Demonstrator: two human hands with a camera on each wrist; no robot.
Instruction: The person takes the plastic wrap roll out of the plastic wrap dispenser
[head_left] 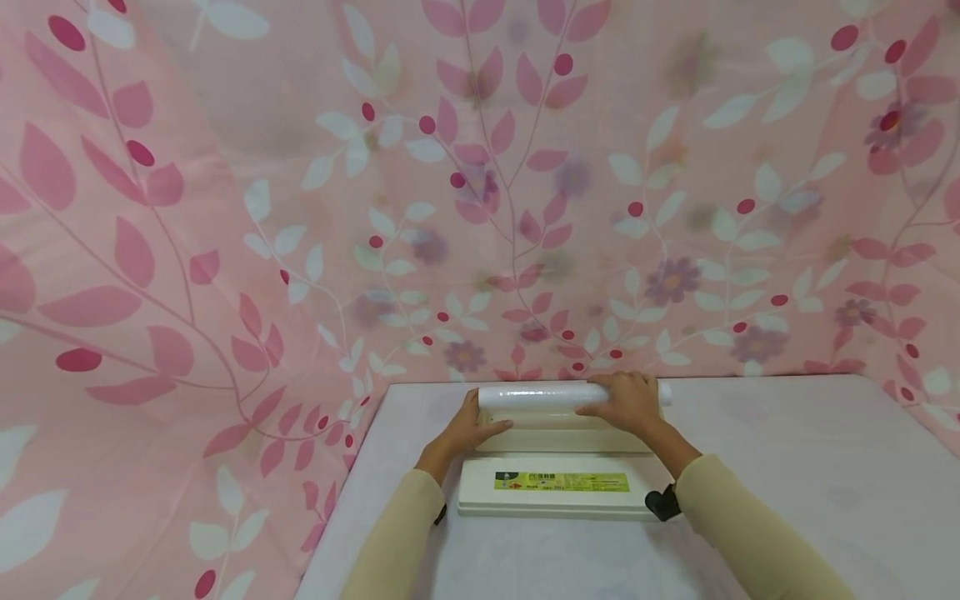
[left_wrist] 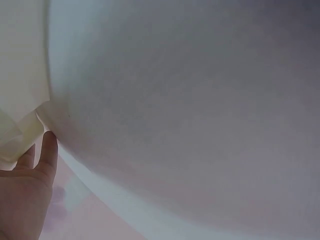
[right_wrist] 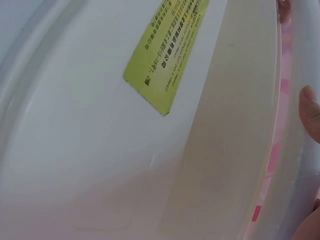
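A long white cylindrical roll with a shiny wrapped surface (head_left: 536, 394) lies crosswise above the far edge of an open, cream-coloured long plastic trough (head_left: 562, 440). The right hand (head_left: 628, 400) is clamped on the roll near its right end, fingers over the top and thumb on the near side, and a short length of the roll sticks out beyond the hand. The left hand (head_left: 467, 425) is closed on the trough's left end, its thumb lying along the front and fingertips reaching up beside the roll's left end; whether it also bears on the roll, I cannot tell. The right wrist view shows a strip of pink between the roll and the trough's edge, so the two stand apart there. Just in front of the trough is a flat, rectangular off-white plastic panel (head_left: 480, 498) bearing a yellow-green printed label (head_left: 561, 482). The panel rests on a white cloth-covered surface (head_left: 787, 483), near its far edge. Behind hangs a pink curtain with leaf and flower prints (head_left: 525, 208). Both forearms wear cream sleeves (head_left: 757, 521), and a black wrist device (head_left: 663, 503) shows by the right cuff.
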